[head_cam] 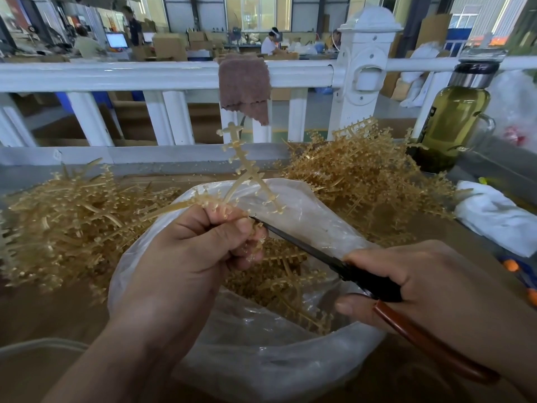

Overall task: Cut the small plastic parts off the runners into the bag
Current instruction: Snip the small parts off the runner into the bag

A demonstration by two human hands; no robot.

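My left hand (191,257) grips a translucent yellowish runner (241,164) whose branched end sticks up above the clear plastic bag (261,353). My right hand (441,289) holds scissors (328,257) with black blades and brown handles; the blade tips reach under my left fingers, at the runner's lower branches. The bag lies open below both hands, with cut runner pieces and small parts (279,280) inside it.
Heaps of yellowish runners lie left (66,222) and back right (363,175) on the brown table. A glass bottle of greenish liquid (453,123) stands far right, a white cloth (499,216) beside it. A white railing (174,74) with a brown rag (244,85) crosses behind.
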